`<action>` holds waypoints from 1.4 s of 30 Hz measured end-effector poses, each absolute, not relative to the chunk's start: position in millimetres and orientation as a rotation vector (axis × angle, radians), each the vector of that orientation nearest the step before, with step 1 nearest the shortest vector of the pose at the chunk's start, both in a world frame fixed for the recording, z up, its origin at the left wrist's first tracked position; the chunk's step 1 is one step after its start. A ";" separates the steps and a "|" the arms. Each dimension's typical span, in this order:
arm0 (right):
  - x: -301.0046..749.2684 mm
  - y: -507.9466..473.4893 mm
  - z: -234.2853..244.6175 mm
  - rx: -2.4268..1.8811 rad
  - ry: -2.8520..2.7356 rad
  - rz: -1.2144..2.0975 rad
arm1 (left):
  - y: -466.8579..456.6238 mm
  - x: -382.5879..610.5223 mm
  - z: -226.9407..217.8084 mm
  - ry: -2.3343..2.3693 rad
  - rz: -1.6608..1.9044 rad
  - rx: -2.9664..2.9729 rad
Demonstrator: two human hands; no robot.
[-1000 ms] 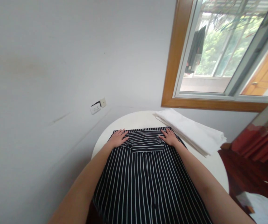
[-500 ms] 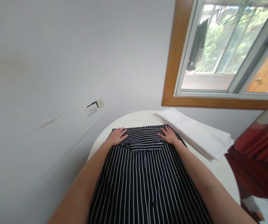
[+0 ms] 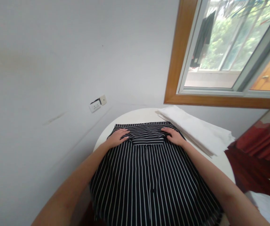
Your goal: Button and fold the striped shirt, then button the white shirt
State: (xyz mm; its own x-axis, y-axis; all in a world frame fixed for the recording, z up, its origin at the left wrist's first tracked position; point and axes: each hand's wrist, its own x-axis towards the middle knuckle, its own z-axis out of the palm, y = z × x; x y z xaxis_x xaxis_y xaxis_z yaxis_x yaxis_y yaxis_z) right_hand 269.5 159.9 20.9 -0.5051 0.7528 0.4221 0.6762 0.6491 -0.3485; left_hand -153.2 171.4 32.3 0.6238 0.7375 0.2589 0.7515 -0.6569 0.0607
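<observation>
A black garment (image 3: 146, 175) with thin white stripes lies spread over the round white table (image 3: 135, 114). Its upper band has stripes running across, while the long part below has stripes running lengthwise and a seam down the middle. My left hand (image 3: 116, 138) rests flat on the upper left side of the cloth, fingers stretched out and pointing right. Opposite it, my right hand (image 3: 175, 137) lies on the upper right side, fingers extended toward the band. Small creases show in the fabric beside both hands. The lower end of the garment hangs near the bottom of the view.
A folded white cloth (image 3: 196, 128) lies on the table's right side. Behind is a pale wall with a socket (image 3: 94, 106) and a wood-framed window (image 3: 171, 84). A red curtain (image 3: 261, 139) hangs at right, with a white item (image 3: 267, 205) below.
Both hands have slid slightly down from the garment's top edge, staying on the cloth. The garment's lower part looks wider, its hem now flared. The view has shifted slightly.
</observation>
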 end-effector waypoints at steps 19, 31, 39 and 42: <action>237.6 127.3 40.5 -1.293 -2.412 0.152 | 134.0 -98.6 30.6 -1.336 -0.601 -2.795; 249.2 69.6 80.1 -0.998 -2.378 0.295 | 71.4 -104.4 85.9 -1.183 -0.655 -2.883; 248.0 21.4 47.6 -0.891 -2.559 0.329 | 31.2 -115.3 49.1 -1.111 -0.420 -3.041; 244.3 17.9 45.2 -0.882 -2.577 0.323 | 30.2 -114.9 45.1 -1.095 -0.429 -3.027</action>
State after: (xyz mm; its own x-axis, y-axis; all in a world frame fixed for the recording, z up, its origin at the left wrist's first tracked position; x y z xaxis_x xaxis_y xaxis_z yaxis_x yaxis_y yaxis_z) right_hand 244.3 17.9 45.2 -0.7227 0.6263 0.2922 0.5347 0.7746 -0.3378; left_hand -114.9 30.2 45.1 0.7385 0.6408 0.2098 0.6130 -0.7676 0.1870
